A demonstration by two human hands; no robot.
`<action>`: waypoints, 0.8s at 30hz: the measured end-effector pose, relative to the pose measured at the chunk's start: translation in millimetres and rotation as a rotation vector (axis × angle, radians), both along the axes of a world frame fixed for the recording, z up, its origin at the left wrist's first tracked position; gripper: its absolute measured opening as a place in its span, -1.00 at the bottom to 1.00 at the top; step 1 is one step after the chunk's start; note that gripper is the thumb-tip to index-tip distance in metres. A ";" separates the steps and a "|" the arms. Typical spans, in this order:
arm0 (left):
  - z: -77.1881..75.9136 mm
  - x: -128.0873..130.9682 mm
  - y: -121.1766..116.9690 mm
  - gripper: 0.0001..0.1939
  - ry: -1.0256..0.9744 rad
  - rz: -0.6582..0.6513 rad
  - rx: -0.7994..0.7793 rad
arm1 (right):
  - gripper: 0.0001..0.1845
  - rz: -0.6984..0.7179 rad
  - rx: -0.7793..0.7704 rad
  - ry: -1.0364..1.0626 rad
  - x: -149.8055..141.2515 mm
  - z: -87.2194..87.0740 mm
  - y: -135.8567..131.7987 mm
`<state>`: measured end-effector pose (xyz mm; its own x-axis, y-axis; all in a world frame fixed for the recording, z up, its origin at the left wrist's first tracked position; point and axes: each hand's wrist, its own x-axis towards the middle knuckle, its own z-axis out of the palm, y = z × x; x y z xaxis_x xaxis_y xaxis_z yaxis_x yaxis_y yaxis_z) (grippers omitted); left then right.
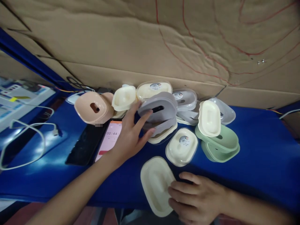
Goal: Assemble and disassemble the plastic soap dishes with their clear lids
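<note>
My left hand [131,132] reaches over the table with its fingers spread. Its fingertips touch a grey-purple plastic box [161,107] with a slot, tilted up over a matching grey part [161,127]. A shallow cream oval dish [157,184] lies under the fingers of my right hand [199,197], which are curled at its right rim; the thumb is hidden. Between the hands and the back rests a cream dish in clear wrap with a round label [181,146]. To the right, a small cream dish [209,118] leans on stacked green slotted boxes [220,147].
A blue table [264,150] runs along a cardboard wall [93,37]. At left stand peach boxes [90,109], a dark phone [82,147], a lit phone showing a timer [110,134] and a white cable [44,140]. More wrapped cream [145,89] and grey boxes [187,99] line the back.
</note>
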<state>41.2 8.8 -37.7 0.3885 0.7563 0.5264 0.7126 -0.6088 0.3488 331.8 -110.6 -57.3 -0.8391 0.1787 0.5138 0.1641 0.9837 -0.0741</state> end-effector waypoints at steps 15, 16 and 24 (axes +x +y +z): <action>5.0 0.6 1.2 -0.51 -0.163 0.009 -0.107 | -0.80 -0.041 -0.007 -0.123 -2.0 5.7 5.6; 5.3 0.7 1.3 -0.52 -0.158 0.018 -0.060 | -0.80 -0.049 -0.012 -0.119 -0.9 4.6 5.9; 11.5 -3.0 1.2 -0.20 -0.140 0.116 0.220 | -0.77 -0.108 -0.030 -0.114 1.7 4.4 11.7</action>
<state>38.2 10.0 -26.2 0.2175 0.6530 0.7255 0.7362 -0.5978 0.3173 333.6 -98.9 -52.9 -0.8668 0.2852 0.4090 0.2780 0.9574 -0.0783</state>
